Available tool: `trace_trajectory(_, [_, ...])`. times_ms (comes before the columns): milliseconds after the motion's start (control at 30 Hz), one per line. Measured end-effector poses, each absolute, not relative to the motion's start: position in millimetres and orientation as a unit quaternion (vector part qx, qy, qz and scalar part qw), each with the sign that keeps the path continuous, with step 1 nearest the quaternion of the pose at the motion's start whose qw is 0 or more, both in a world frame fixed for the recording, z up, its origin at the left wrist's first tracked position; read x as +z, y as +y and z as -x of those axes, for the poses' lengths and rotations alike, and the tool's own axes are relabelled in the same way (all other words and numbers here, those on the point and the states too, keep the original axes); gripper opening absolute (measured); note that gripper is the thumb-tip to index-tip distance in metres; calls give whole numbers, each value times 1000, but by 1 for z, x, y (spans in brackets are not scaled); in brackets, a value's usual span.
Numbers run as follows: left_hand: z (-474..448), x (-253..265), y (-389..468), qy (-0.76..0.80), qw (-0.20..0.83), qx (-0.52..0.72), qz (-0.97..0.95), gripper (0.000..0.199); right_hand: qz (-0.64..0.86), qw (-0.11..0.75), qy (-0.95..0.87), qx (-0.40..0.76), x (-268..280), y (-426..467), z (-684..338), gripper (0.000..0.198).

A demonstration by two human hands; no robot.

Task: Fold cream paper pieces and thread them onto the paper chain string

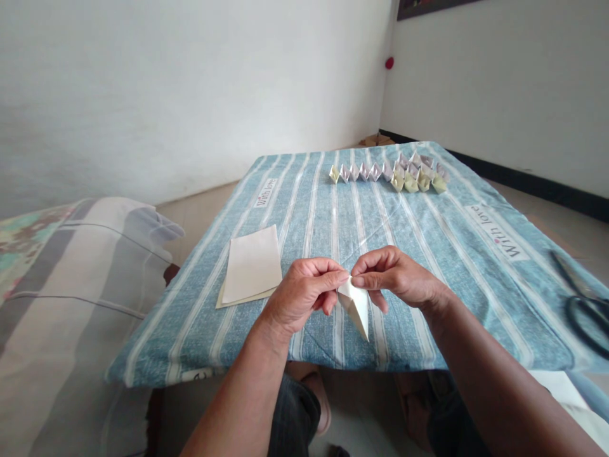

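Between my two hands hangs a folded piece of pale paper [356, 310], its long point aimed down toward the table's front edge. My left hand [311, 285] pinches its upper left part between thumb and forefinger. On the other side, my right hand [391, 277] pinches the upper right part the same way, fingertips close to those of the left. The fingers hide the top of the fold. To the left of my hands lies a small stack of paper sheets [252, 264], white above and cream below.
Several folded paper boats [412, 172] stand in rows at the table's far right. Black-handled scissors [585, 304] lie at the right edge. A blue striped cloth [304, 216] covers the table. Draped striped fabric [85, 304] is at the left, and white paper [561, 388] at the lower right.
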State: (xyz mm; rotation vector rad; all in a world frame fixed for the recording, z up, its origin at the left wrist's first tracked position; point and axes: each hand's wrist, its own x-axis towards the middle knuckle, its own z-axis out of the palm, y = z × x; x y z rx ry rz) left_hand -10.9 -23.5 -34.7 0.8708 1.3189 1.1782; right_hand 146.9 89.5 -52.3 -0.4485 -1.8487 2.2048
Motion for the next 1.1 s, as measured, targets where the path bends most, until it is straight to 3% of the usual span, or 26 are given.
trace_trajectory(500, [12,-33,-20,560,541,483,-400,18,149,129,-647,737,-50,93,-151,26])
trace_trajectory(767, [3,-31,-18,611,436,477,-457,18,165,166,-725,648,-46,91,-159,22])
trace_trajectory(967, [2,-30,-18,603,422,476,-481,17,156,172,-755,614,-45,89,-161,21])
trace_trajectory(1100, [12,-33,-14,614,385,553,-412,23,113,238,-814,518,-39,85,-164,19])
